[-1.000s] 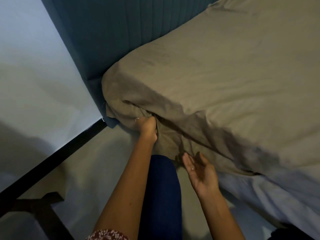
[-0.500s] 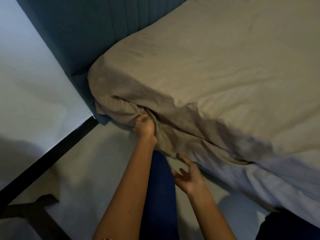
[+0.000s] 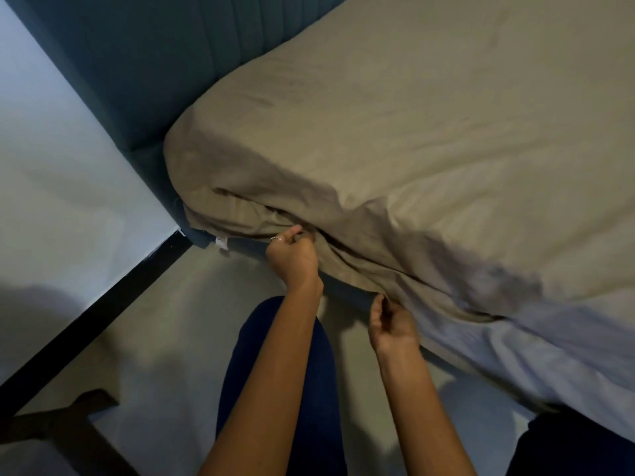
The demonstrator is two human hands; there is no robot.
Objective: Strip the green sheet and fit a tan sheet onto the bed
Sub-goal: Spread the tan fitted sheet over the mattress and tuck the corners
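Tan sheet [image 3: 395, 139] over mattress corner, left hand [image 3: 292, 257] gripping its bunched hem, right hand [image 3: 391, 326] pinching the lower edge nearer, teal headboard [image 3: 154, 63] far left.

Your tan sheet [image 3: 395, 139] is a plain, unpatterned khaki across the bed, darkening to brown in the bunched folds at 9 o'clock of your left hand [image 3: 292, 257]. At 11 o'clock stands a dark teal headboard [image 3: 165, 56] with vertical channel stripes. The wall [image 3: 51, 173] at 9 o'clock reads pale blue-white, edged by a black skirting strip [image 3: 103, 304]. The floor [image 3: 165, 338] is dull grey-beige. At 4 o'clock the uncovered mattress [image 3: 549, 359] shows pale lavender-white. Your trouser leg [image 3: 292, 389] at 6 o'clock is navy blue.
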